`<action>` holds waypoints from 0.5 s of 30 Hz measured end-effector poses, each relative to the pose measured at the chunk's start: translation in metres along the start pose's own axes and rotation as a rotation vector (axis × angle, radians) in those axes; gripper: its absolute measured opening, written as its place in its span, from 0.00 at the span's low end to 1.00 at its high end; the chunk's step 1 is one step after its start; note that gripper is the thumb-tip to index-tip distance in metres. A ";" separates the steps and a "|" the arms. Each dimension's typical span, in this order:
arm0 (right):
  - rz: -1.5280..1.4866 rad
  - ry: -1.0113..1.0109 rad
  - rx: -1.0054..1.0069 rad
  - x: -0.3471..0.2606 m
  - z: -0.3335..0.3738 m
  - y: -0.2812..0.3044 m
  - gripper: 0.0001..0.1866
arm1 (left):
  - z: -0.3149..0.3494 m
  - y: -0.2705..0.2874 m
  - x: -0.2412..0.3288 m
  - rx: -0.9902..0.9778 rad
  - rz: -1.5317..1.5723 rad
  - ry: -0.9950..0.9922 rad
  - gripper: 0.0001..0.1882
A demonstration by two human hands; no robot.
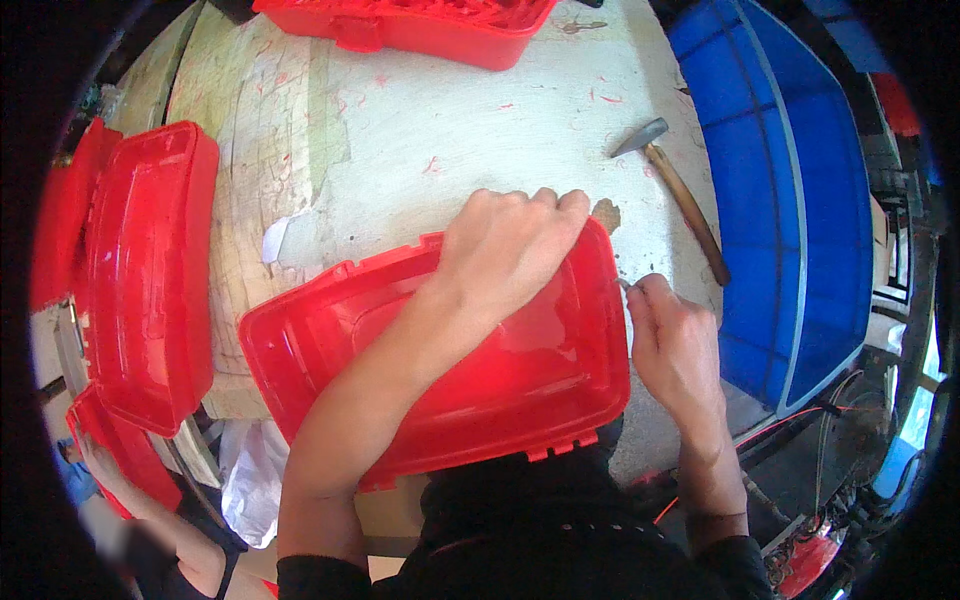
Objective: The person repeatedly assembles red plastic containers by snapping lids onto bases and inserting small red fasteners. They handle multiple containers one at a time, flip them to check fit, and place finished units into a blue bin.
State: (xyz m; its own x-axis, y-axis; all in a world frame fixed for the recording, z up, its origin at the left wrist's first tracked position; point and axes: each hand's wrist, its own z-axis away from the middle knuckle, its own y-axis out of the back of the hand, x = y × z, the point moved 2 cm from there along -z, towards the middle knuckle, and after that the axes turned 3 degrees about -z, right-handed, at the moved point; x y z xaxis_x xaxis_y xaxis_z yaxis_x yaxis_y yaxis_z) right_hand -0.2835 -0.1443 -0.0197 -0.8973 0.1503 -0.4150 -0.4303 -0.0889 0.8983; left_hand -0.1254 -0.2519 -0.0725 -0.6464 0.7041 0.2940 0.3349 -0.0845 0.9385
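A red plastic lid-like shell (560,330), shallow and rectangular with hinge tabs along its long edges, lies tilted in front of me, hollow side up. My left hand (515,240) reaches across it, fingers closed over its far rim near the right corner. Just off the shell's right edge, my right hand (675,330) is closed in a pinch. A small dark tip shows between its fingers and the rim; the rest of what it holds is hidden. A hammer (685,205) with a wooden handle lies beyond my right hand.
A red box (420,30) filled with red scraps stands at the far edge of the worn table (400,150). Blue crates (770,220) border the right side. More red shells (150,280) stack at left, where another person's arm (140,490) reaches in. Red shavings dot the table.
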 end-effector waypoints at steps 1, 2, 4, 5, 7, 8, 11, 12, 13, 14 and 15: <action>0.022 -0.006 0.009 -0.002 -0.003 0.000 0.07 | 0.000 0.000 0.000 0.014 0.006 0.004 0.06; 0.046 -0.041 0.014 -0.004 -0.004 0.000 0.08 | 0.001 0.000 0.000 0.041 0.007 0.005 0.05; 0.051 -0.041 0.011 -0.005 -0.003 -0.001 0.08 | 0.001 -0.001 0.001 0.035 0.002 0.013 0.04; 0.055 -0.064 -0.003 -0.005 -0.002 -0.001 0.07 | 0.001 -0.001 0.001 0.040 -0.003 0.013 0.03; 0.050 -0.088 -0.011 -0.004 0.000 -0.002 0.07 | 0.002 -0.001 0.001 0.052 -0.014 0.010 0.03; 0.038 -0.087 -0.001 -0.004 0.001 -0.002 0.07 | 0.002 -0.001 0.001 0.060 -0.029 0.010 0.04; 0.053 -0.079 -0.010 -0.004 0.000 -0.004 0.07 | 0.002 -0.001 0.002 0.058 -0.038 0.011 0.04; 0.068 -0.077 -0.020 -0.004 0.000 -0.004 0.08 | 0.002 -0.001 0.001 0.054 -0.043 0.012 0.05; 0.076 -0.069 -0.012 -0.005 0.000 -0.004 0.08 | 0.002 -0.002 0.002 0.053 -0.049 0.015 0.05; 0.084 -0.064 -0.007 -0.005 0.002 -0.004 0.08 | 0.002 -0.002 0.002 0.047 -0.059 0.016 0.05; 0.090 -0.064 0.002 -0.005 0.004 -0.004 0.08 | 0.002 -0.002 0.001 0.064 -0.058 0.018 0.05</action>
State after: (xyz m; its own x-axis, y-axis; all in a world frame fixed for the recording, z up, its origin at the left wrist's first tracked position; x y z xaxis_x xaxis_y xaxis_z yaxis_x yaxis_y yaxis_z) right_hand -0.2767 -0.1412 -0.0206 -0.9240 0.2047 -0.3228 -0.3483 -0.1029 0.9317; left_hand -0.1258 -0.2498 -0.0747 -0.6779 0.6937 0.2432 0.3392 0.0017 0.9407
